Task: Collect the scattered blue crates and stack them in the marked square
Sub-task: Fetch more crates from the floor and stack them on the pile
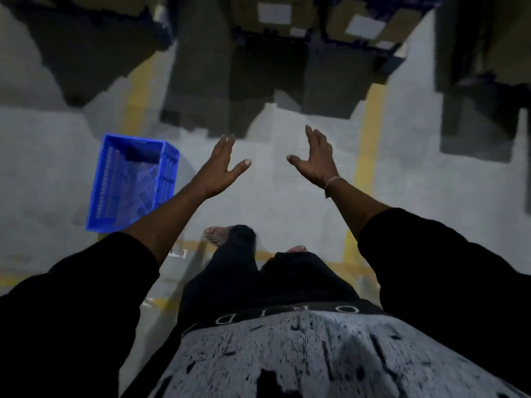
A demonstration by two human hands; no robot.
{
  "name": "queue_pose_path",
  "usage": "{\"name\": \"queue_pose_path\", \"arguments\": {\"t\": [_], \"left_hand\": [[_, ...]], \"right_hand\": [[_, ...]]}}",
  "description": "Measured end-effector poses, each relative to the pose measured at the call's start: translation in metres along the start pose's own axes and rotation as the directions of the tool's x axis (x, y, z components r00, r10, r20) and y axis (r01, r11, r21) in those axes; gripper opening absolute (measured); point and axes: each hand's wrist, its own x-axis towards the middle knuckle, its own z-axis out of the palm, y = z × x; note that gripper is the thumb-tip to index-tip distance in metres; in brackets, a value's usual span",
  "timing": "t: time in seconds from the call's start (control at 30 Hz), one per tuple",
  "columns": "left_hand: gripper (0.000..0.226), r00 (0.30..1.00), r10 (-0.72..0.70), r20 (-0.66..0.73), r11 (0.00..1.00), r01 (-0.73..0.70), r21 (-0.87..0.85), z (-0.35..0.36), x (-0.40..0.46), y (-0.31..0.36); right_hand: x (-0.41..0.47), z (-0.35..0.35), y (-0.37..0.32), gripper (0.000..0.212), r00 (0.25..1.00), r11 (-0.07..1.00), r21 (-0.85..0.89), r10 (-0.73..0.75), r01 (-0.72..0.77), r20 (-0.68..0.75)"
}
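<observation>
A single blue crate (132,183) with slotted walls sits upright on the grey floor at the left, its inside bare. My left hand (219,168) is stretched out in front of me, just right of the crate and apart from it, fingers spread and holding nothing. My right hand (316,159), with a thin band at the wrist, is held out at the same height, also open and bare. Yellow floor lines (369,139) run away from me on both sides and another crosses near my feet; the crate stands by the left line.
Dark pallets loaded with cardboard boxes (275,12) stand along the far side, throwing deep shadows on the floor. More dark stacks rise at the far right (485,81). Grey concrete floor (287,196) stretches between my hands and my bare feet.
</observation>
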Motion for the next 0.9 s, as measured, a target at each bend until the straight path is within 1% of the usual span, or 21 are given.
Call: {"name": "queue_pose_path", "arguments": {"t": [0.1,0.23,0.37,0.5,0.6,0.7,0.8,0.9], "left_hand": [[0.092,0.992,0.097,0.081,0.991,-0.103,0.081,0.039,0.013,0.060],[0.089,0.962,0.209,0.174,0.962,-0.235,0.142,0.093,0.028,0.137],[0.089,0.907,0.297,0.300,0.921,-0.355,0.160,0.144,0.044,0.207],[0.091,0.820,0.366,0.439,0.862,-0.477,0.171,0.193,0.064,0.274],[0.091,0.738,0.406,0.539,0.799,-0.573,0.182,0.230,0.087,0.323],[0.092,0.660,0.441,0.608,0.741,-0.650,0.168,0.270,0.115,0.376],[0.093,0.574,0.469,0.671,0.690,-0.712,0.126,0.310,0.143,0.437],[0.092,0.481,0.476,0.736,0.629,-0.771,0.097,0.350,0.169,0.502]], "right_hand": [[-0.036,-0.046,0.063,0.091,0.994,0.996,0.050,0.073,-0.069,-0.081],[-0.084,-0.096,0.145,0.092,0.968,0.979,0.107,0.187,-0.171,-0.166],[-0.133,-0.142,0.211,0.093,0.909,0.940,0.207,0.320,-0.270,-0.269],[-0.179,-0.181,0.265,0.091,0.815,0.881,0.320,0.454,-0.350,-0.359],[-0.207,-0.207,0.301,0.091,0.728,0.826,0.396,0.550,-0.401,-0.410],[-0.229,-0.233,0.336,0.090,0.641,0.769,0.466,0.630,-0.438,-0.437],[-0.242,-0.264,0.369,0.090,0.549,0.708,0.525,0.702,-0.472,-0.453],[-0.251,-0.297,0.399,0.090,0.435,0.643,0.582,0.766,-0.498,-0.474]]}}
